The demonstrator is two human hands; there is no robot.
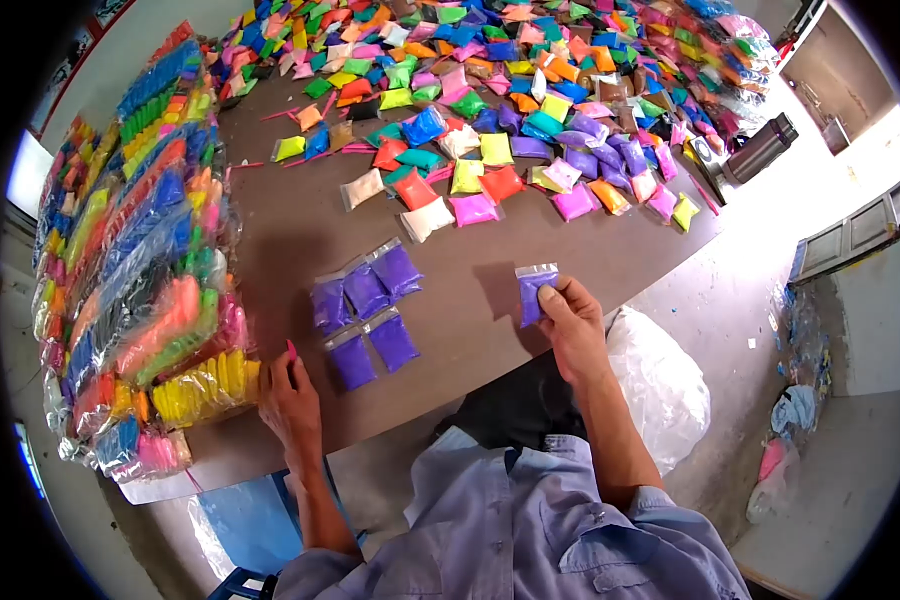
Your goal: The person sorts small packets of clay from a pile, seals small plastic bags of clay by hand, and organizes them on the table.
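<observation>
Between the thumb and fingers of my right hand (573, 325) is a small purple packet (533, 297) with a clear zip top, held above the table. My left hand (292, 405) is at the table's front left, beside a bag of yellow packets (205, 388). A thin pink stick (291, 349) pokes up from its closed fingers; most of the stick is hidden. Several purple packets (367, 290) lie in two rows on the brown table (460, 345) between my hands.
Loose packets of many colours (495, 149) cover the table's far side. Bagged packets (160, 250) are stacked high at the left. A metal flask (760, 148) stands at the right corner. Below the right edge is a white plastic bag (660, 385); a blue chair (250, 520) is at lower left.
</observation>
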